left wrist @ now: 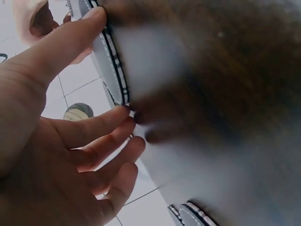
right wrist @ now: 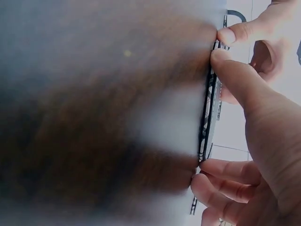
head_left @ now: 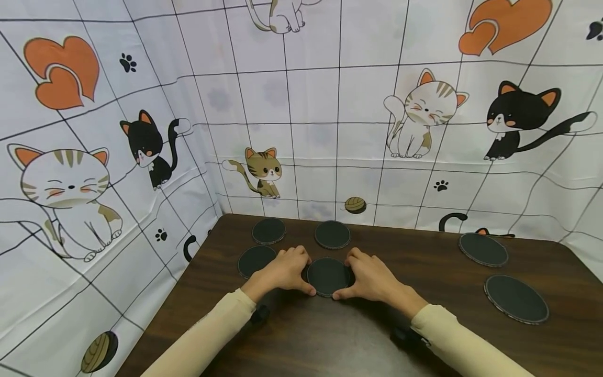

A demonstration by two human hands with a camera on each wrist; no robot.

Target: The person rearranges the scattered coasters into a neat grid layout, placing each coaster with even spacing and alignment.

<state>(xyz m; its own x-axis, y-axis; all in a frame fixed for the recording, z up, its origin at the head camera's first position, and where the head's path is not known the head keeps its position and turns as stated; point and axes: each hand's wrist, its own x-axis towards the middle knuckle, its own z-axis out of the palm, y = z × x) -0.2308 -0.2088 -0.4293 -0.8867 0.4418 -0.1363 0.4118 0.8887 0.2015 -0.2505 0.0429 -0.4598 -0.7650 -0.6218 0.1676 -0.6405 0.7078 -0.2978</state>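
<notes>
A round dark coaster (head_left: pixel 328 276) with a stitched rim lies on the table between my two hands. On its left side my left hand (head_left: pixel 287 269) holds the rim, thumb at the near edge and fingers farther back. My right hand (head_left: pixel 372 277) grips the opposite side in the same way. The left wrist view shows the left thumb (left wrist: pixel 70 40) and index fingertip against the coaster's rim (left wrist: pixel 115 61). In the right wrist view, the right thumb (right wrist: pixel 230 70) and index fingertip touch the rim (right wrist: pixel 209 113); the left thumb is close by.
Similar coasters lie behind at the center (head_left: pixel 332 234), at the back left (head_left: pixel 269 231), beside my left hand (head_left: pixel 256 261), and at the right (head_left: pixel 483 249) and front right (head_left: pixel 516 299). A cat-print cloth (head_left: pixel 311 141) hangs behind and left of the brown table (head_left: pixel 325 340).
</notes>
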